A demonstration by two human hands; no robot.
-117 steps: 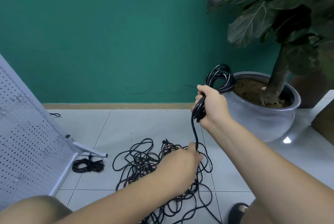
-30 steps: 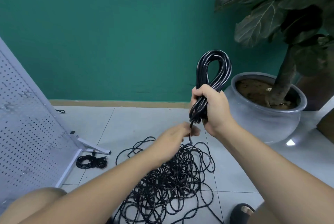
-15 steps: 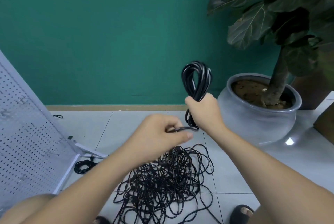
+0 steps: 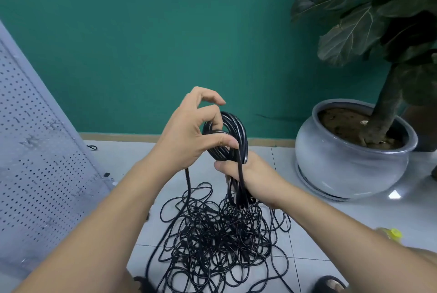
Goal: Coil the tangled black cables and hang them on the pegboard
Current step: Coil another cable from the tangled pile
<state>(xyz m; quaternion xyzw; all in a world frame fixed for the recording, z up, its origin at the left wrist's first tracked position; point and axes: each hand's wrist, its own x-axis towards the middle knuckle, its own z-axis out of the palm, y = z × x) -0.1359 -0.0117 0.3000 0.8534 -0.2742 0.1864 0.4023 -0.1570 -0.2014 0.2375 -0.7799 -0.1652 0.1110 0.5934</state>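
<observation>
A person's right hand [image 4: 250, 174] is clenched around the waist of a coiled black cable [image 4: 233, 136], holding the bundle upright so its long axis runs near vertical, loops rising above the fist and a shorter tail of loops hanging below. The left hand [image 4: 189, 139], just beside it and slightly higher, pinches the cable's free strand between thumb and forefinger against the upper loop, its other fingers curled loosely above. That strand drops from the left hand straight down toward the tangled pile of black cables [image 4: 217, 240] on the white tiled floor [image 4: 331, 221], directly below both hands. The next wrap appears to turn on this: the left hand is the one placed to carry the loose strand around the upright bundle, crosswise to its axis, while the right keeps it steady. The white pegboard [image 4: 35, 150] leans at the far left, well apart from the hands, nearer the left arm. A potted plant in a grey ceramic pot [image 4: 350, 165] stands to the right, against the teal wall [image 4: 142, 32].
</observation>
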